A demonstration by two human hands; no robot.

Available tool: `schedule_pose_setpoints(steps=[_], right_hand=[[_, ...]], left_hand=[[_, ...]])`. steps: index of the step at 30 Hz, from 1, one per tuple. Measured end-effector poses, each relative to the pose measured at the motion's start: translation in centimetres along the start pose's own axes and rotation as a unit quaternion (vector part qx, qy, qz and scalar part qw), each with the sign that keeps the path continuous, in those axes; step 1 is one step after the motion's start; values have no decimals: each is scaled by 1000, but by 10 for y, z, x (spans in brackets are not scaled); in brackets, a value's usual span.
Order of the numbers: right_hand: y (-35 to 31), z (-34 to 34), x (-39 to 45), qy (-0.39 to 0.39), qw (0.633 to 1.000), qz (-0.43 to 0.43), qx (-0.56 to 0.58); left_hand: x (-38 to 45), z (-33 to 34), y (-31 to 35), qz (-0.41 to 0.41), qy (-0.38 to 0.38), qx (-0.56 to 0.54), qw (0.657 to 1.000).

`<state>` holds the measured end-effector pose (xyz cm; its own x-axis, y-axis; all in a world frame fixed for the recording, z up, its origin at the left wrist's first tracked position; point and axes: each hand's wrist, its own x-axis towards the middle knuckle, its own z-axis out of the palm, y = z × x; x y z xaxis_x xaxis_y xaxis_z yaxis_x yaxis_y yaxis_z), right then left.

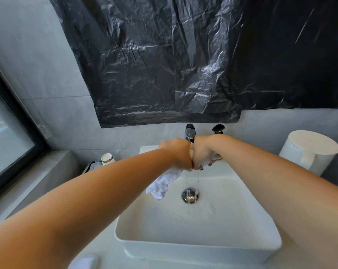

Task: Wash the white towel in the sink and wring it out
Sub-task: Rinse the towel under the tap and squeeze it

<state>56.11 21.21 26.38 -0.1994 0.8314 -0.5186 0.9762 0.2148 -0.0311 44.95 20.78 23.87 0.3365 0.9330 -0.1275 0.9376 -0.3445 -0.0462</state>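
Both hands are pressed together above the far end of the white rectangular sink (199,243), just in front of the chrome faucet (189,133). My left hand (178,154) and my right hand (202,155) each grip the white towel (163,184), fists side by side. A twisted end of the towel hangs down to the left below my left hand. Thin streams of water fall from under the hands onto the metal drain (190,195). The part of the towel inside the fists is hidden.
A black plastic sheet (183,61) covers the wall above the sink. A dark pump dispenser (218,129) stands beside the faucet, a white paper roll (310,150) at the right, a paper cup (107,158) at the left. A window (6,136) is at far left.
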Motion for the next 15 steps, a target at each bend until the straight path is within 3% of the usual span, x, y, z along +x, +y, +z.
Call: schedule_pose_setpoints(steps=[5, 15], right_hand=[[9, 1, 6, -75, 996, -3, 48], [13, 18, 15, -119, 982, -11, 149]], left_hand=[[-7, -3, 0, 44, 52, 59, 996], [-7, 9, -1, 79, 87, 157, 981]])
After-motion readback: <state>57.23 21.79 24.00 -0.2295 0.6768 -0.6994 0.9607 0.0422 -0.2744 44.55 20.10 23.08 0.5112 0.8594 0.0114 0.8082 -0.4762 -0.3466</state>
